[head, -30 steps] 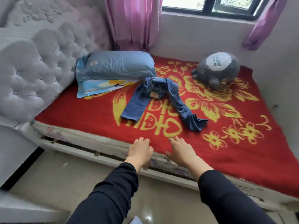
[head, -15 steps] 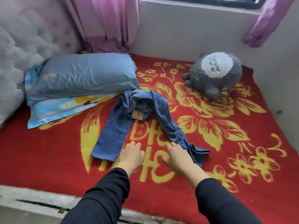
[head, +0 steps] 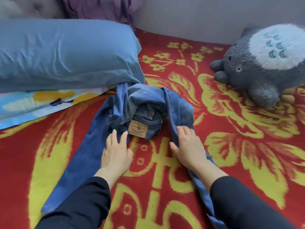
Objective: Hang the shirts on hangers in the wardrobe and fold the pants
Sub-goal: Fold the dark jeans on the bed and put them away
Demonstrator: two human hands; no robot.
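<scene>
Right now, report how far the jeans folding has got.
Nothing looks done: the jeans lie unfolded and bunched at the waist on the red blanket. In hand: the left hand and right hand each touch a leg. Left: straightening, folding; no shirts or hangers show.

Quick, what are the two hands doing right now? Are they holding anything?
Left hand: open, fingers spread flat on one leg of the jeans.
Right hand: open, resting on the other leg of the jeans.
</scene>
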